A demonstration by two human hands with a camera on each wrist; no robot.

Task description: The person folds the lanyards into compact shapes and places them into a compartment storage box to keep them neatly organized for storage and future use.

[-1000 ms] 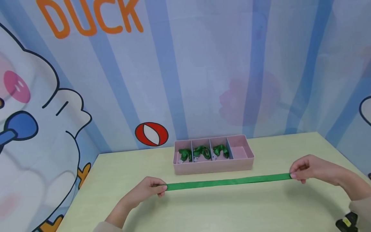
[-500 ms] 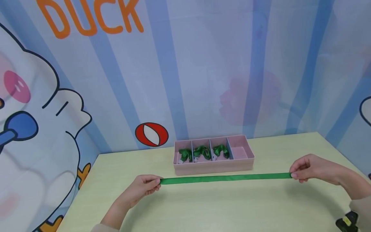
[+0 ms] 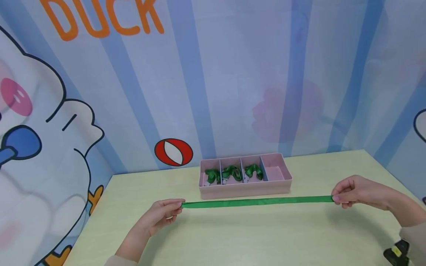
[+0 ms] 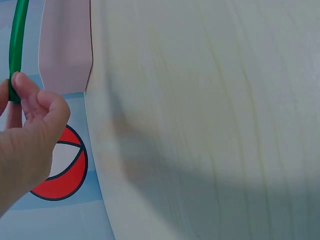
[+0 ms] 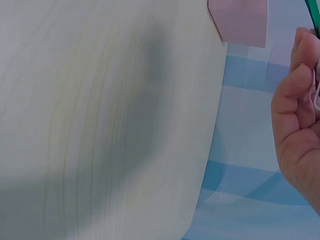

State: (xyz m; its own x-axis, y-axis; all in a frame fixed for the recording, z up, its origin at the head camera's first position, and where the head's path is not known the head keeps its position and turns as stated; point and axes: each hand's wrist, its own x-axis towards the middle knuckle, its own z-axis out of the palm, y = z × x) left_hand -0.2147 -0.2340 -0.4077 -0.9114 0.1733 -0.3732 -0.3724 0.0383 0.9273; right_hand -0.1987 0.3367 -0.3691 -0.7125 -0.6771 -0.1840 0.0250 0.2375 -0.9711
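Note:
A green ribbon (image 3: 256,202) is stretched nearly level above the table, in front of the pink box. Its left end is pinched between the thumb and fingers of my left hand (image 3: 159,216), seen close up in the left wrist view with the ribbon end (image 4: 15,55) at the fingertips. My right hand (image 3: 362,194) pinches the other end; in the right wrist view a small pale item shows at those fingers (image 5: 295,85), mostly cut off by the frame edge. Behind the ribbon stands the pink divided box (image 3: 246,190), with folded green ribbon bundles (image 3: 232,173) in three compartments. Its rightmost compartment holds nothing.
The pale yellow table (image 3: 253,236) meets a blue striped cloth backdrop (image 3: 226,74) behind the box. A printed red ball (image 3: 163,151) is on that backdrop. Near the right sleeve a black object with a yellow patch (image 3: 396,253) shows at the frame's lower edge.
My left hand has moved a little left and up, and the ribbon looks straighter and more level. The right hand has stayed almost in place. The box has not moved on the table.

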